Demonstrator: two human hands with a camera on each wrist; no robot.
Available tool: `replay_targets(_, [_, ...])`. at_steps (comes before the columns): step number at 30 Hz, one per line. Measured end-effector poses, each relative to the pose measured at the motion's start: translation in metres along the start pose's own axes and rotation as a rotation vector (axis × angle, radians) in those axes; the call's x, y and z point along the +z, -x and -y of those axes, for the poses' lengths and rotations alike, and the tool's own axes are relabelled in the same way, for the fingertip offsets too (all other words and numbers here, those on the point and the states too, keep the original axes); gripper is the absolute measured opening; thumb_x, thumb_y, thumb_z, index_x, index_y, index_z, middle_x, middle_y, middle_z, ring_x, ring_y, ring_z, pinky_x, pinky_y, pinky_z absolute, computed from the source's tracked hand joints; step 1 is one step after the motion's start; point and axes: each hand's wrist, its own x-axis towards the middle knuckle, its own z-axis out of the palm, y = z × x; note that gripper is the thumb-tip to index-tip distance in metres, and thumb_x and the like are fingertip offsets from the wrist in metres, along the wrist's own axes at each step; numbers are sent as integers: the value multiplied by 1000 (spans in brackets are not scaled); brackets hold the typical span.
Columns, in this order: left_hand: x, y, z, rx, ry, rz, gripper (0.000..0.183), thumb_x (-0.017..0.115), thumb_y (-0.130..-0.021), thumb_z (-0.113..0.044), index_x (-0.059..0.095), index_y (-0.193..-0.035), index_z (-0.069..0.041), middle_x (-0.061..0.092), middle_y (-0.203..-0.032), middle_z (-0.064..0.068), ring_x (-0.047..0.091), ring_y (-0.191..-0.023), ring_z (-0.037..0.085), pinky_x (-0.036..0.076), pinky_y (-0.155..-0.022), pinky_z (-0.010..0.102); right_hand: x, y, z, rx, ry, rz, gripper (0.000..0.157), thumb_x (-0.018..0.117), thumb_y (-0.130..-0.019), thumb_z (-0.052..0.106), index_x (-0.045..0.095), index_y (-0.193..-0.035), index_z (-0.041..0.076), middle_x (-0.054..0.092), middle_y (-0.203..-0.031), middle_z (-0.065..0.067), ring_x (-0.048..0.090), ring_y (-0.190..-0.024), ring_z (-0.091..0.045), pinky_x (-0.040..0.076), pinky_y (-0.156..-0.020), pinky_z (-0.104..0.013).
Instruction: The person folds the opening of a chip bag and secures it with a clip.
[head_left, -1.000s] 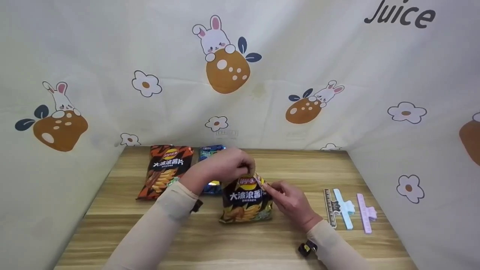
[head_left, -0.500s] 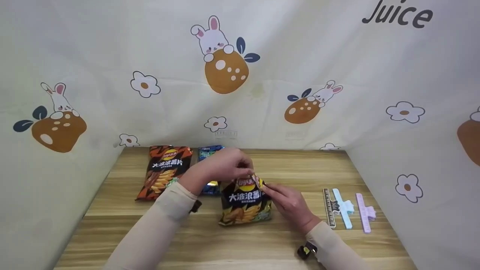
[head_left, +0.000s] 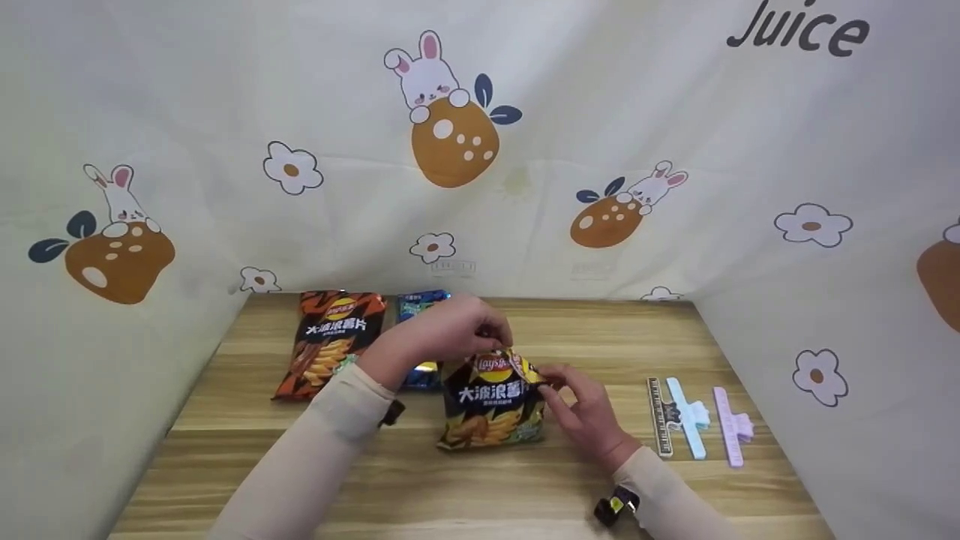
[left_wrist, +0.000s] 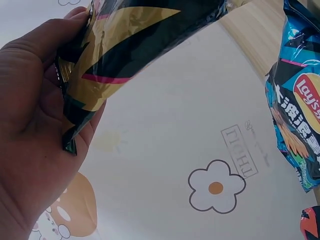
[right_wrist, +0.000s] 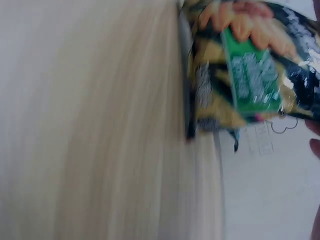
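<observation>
A black and yellow bag of potato chips [head_left: 491, 412] stands roughly upright at the middle of the table, its upper right corner folded over the front. My left hand [head_left: 465, 326] pinches its top edge from behind and above; in the left wrist view, thumb and fingers of that hand [left_wrist: 30, 95] grip the bag's crimped edge [left_wrist: 72, 107]. At the bag's right side my right hand [head_left: 589, 412] pinches near the folded corner with thumb and forefinger. Only slivers of the right fingers [right_wrist: 314, 145] show in the right wrist view, beside the bag's lower front [right_wrist: 250, 65].
An orange and black chip bag [head_left: 330, 345] lies at the back left. Next to it is a blue chip bag [head_left: 424, 300], partly hidden by my left arm. Clear-and-black [head_left: 660, 416], light blue [head_left: 686, 416] and purple [head_left: 729, 426] bag clips lie at the right.
My right hand has shifted slightly at the bag's upper right side, its fingers now more bent. More of the yellow folded corner shows. My left hand keeps its hold on the top.
</observation>
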Motion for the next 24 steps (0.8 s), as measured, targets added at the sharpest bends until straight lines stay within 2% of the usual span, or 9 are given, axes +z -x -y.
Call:
replay_targets(2, [0, 0, -2, 6, -4, -1, 15, 75, -106, -9, 86, -112, -17, 79, -104, -7, 71, -90, 8, 62, -84, 33, 0, -4, 6, 193, -139, 7, 29, 75, -100, -5, 74, -127, 5, 79, -118, -8, 76, -97, -23, 63, -87, -30])
replay_targets(4, [0, 0, -3, 9, -13, -3, 15, 75, -105, -8, 86, -111, -17, 79, -103, -8, 70, -89, 8, 62, -84, 33, -2, -9, 10, 383, -250, 34, 26, 73, -104, 1, 75, -129, 7, 79, -121, -6, 76, -102, -22, 62, -91, -30])
replay_targets(7, [0, 1, -5, 10, -16, -3, 14, 75, -106, -9, 86, -110, -17, 78, -101, -8, 70, -87, 8, 62, -82, 33, -4, -16, 14, 563, -352, 89, 24, 73, -107, 12, 78, -130, 7, 80, -122, -6, 76, -105, -22, 64, -92, -34])
replay_targets(11, [1, 1, -5, 8, -11, 1, 13, 75, -107, -11, 85, -110, -18, 78, -101, -10, 71, -88, 8, 62, -82, 34, -4, -20, 15, 675, -417, 111, 23, 77, -105, 15, 80, -125, 6, 82, -115, -9, 76, -101, -21, 66, -88, -35])
replay_targets(17, [1, 0, -4, 42, -32, -11, 12, 74, -107, -12, 84, -113, -17, 81, -105, -7, 73, -94, 6, 63, -87, 34, -2, -27, 18, 830, -453, 65, 18, 83, -99, 10, 82, -113, -1, 82, -105, -11, 75, -93, -18, 64, -83, -31])
replay_targets(20, [1, 0, -5, 46, -35, -6, 13, 74, -108, -12, 84, -115, -16, 81, -107, -5, 73, -95, 7, 63, -88, 35, -1, -28, 18, 878, -438, 40, 13, 86, -96, 8, 81, -101, -2, 80, -96, -8, 73, -87, -17, 63, -80, -29])
replay_targets(24, [-1, 1, -6, 19, -16, 14, 14, 73, -109, -13, 83, -118, -16, 80, -108, -5, 73, -95, 8, 63, -88, 35, -1, -29, 18, 886, -435, 24, 15, 88, -93, 7, 77, -91, -3, 77, -87, -4, 71, -81, -16, 61, -77, -28])
